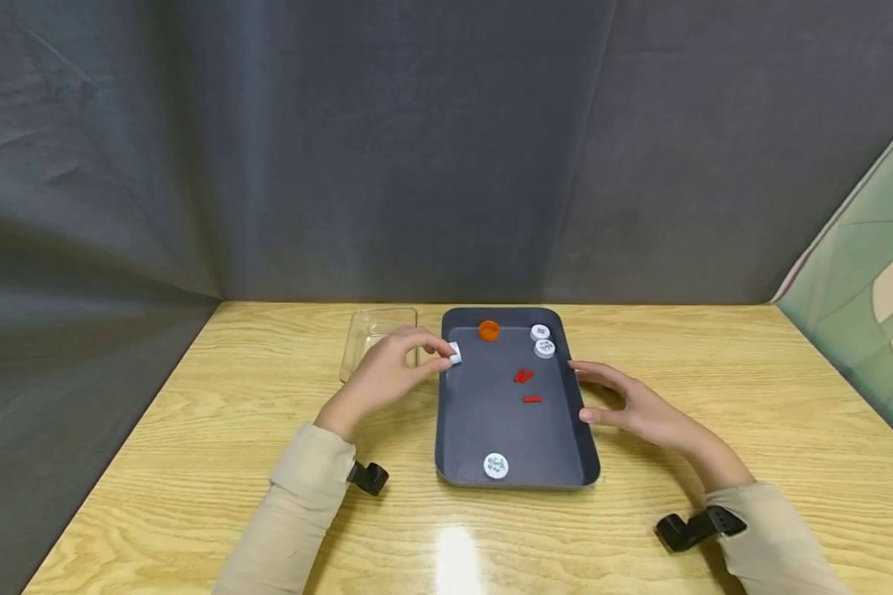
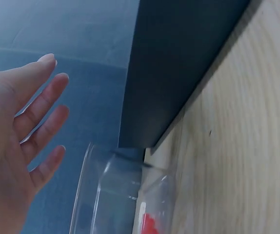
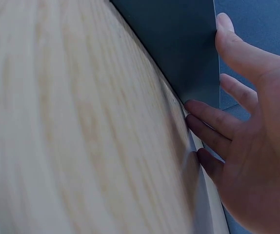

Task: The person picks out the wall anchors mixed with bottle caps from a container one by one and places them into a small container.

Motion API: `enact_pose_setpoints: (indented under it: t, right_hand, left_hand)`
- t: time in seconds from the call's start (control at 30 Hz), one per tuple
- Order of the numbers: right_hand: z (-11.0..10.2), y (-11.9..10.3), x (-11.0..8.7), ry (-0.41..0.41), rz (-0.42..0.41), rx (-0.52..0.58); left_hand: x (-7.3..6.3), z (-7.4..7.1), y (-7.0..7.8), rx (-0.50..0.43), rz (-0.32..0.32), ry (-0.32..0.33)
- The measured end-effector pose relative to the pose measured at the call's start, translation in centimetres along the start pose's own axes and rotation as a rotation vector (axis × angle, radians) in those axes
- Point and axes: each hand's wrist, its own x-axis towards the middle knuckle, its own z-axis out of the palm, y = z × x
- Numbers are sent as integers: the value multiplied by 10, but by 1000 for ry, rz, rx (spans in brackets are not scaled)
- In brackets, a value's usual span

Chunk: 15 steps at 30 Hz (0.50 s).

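Observation:
A dark grey tray (image 1: 491, 430) lies between both hands on the wooden table. At its left rim my left hand (image 1: 387, 370) pinches a white cap (image 1: 456, 354) between thumb and fingertips in the head view. The left wrist view does not clearly show that cap. My right hand (image 1: 643, 409) rests with loosely bent fingers against the tray's right wall, thumb near the rim. Inside the tray are an orange round cup or cap (image 1: 489, 330), two white caps (image 1: 542, 340) at the back right, another printed white cap (image 1: 495, 465) near the front, and small red sticks (image 1: 524, 376).
A clear plastic box (image 1: 353, 351) stands left of the tray, partly behind my left hand. Something red (image 2: 149, 225) shows in it in the left wrist view. A grey curtain (image 1: 417, 165) hangs along the table's back edge, and a green patterned cloth (image 1: 856, 273) hangs at the right.

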Motion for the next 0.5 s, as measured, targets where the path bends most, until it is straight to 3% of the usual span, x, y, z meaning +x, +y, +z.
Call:
enact_pose_setpoints:
  t: [0.5]
  right_hand:
    - [1, -3, 0, 12, 3, 3]
  left_hand:
    - [19, 25, 11, 47, 93, -118]
